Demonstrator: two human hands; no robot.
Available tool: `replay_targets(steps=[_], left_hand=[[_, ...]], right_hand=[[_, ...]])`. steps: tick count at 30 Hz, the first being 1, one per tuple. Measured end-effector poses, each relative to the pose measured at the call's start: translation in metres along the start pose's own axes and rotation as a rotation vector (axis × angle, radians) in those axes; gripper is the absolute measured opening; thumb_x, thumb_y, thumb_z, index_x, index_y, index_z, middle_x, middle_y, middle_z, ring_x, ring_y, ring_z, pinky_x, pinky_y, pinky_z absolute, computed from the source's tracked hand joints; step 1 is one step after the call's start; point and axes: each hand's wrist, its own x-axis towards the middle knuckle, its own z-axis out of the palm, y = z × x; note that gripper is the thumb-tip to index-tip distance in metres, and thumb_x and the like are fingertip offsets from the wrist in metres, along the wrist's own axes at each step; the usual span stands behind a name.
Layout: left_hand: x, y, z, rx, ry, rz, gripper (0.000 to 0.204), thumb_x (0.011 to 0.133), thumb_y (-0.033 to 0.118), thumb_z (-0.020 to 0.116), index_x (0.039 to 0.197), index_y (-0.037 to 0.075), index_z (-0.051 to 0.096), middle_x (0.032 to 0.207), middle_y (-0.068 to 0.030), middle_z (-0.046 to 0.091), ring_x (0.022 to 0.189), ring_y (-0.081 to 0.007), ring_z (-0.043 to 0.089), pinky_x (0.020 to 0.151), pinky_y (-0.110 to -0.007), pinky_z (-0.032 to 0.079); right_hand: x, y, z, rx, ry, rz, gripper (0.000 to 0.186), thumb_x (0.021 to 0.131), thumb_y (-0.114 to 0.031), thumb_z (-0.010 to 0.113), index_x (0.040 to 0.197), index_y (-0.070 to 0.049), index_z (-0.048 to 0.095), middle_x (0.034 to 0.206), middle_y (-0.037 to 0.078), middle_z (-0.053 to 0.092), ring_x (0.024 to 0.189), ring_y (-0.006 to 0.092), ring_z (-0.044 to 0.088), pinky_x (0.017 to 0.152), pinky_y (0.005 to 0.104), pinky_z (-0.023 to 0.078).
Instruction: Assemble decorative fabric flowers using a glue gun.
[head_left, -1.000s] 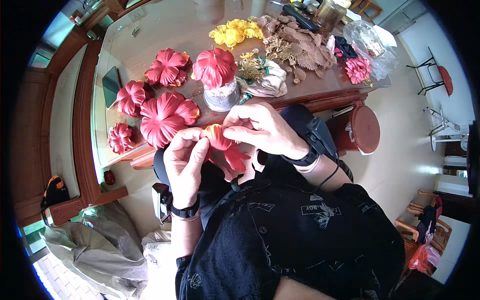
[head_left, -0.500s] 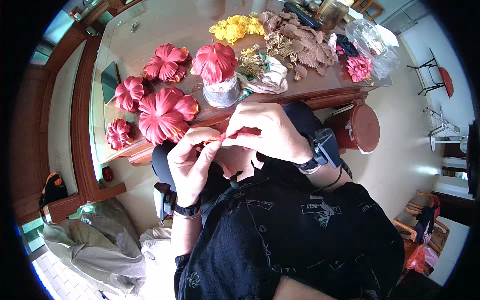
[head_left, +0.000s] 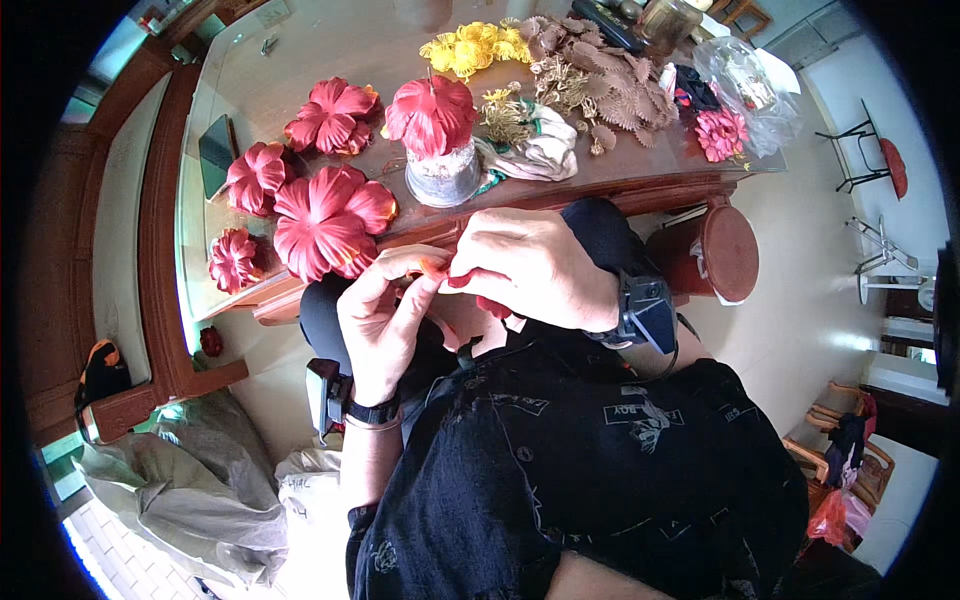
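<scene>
Pinching red petals [head_left: 458,281] (partly hidden), left hand [head_left: 380,315] and right hand [head_left: 532,266], each grip clamped.

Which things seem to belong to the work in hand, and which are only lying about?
Probably part of it: held red piece, red flowers, yellow flowers, brown leaves.

Probably just lying about: phone, lidded bucket, clear bag, red stool.

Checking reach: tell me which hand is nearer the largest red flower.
Left. In the picture, the left hand is just to the lower right of the largest red flower; the right hand is farther right.
</scene>
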Motion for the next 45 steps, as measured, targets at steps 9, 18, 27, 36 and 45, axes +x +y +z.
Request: replay_targets(steps=[9,18,27,36,45], left_hand=[[-0.004,-0.012,-0.001,0.011,0.017,-0.003,0.036,0.087,-0.002,0.064,0.121,-0.003,0.053,0.110,-0.0108,0.063,0.095,-0.0145,0.062,0.080,-0.026,0.052],[-0.004,-0.008,-0.001,0.023,0.043,-0.035,0.034,0.086,0.000,0.066,0.118,-0.001,0.057,0.105,-0.0089,0.065,0.091,-0.0131,0.062,0.081,-0.027,0.050],[-0.001,0.002,-0.005,0.041,-0.005,-0.084,0.032,0.084,0.001,0.068,0.115,0.000,0.060,0.105,-0.0083,0.066,0.094,-0.0126,0.061,0.081,-0.026,0.048],[-0.004,-0.006,-0.014,-0.101,0.134,0.065,0.016,0.088,0.000,0.063,0.102,0.002,0.057,0.105,-0.0103,0.064,0.089,-0.0124,0.060,0.079,-0.025,0.048],[0.019,0.018,-0.066,-0.150,0.533,0.230,0.014,0.092,-0.004,0.054,0.103,0.005,0.055,0.096,-0.0014,0.059,0.082,-0.0080,0.055,0.082,-0.022,0.042]], right_hand=[[0.005,0.006,-0.003,0.216,-0.008,0.305,0.027,0.077,-0.020,0.078,0.077,-0.001,0.059,0.064,0.008,0.060,0.056,0.0139,0.056,0.052,0.0280,0.043],[0.009,0.003,-0.009,0.657,-0.206,0.554,0.013,0.084,-0.008,0.070,0.084,0.001,0.061,0.073,0.003,0.061,0.064,0.0085,0.063,0.055,0.0222,0.051],[0.010,0.008,-0.008,0.699,-0.202,0.616,0.020,0.081,-0.007,0.073,0.078,0.001,0.056,0.071,0.005,0.062,0.060,0.0113,0.066,0.051,0.0223,0.053],[0.008,0.015,-0.007,0.847,-0.109,0.654,0.015,0.085,-0.007,0.070,0.087,0.002,0.057,0.079,0.009,0.067,0.059,0.0078,0.062,0.051,0.0210,0.050],[-0.010,0.042,-0.004,0.795,0.239,0.620,0.014,0.086,-0.001,0.067,0.084,-0.001,0.053,0.068,0.004,0.060,0.051,0.0067,0.055,0.047,0.0196,0.044]])
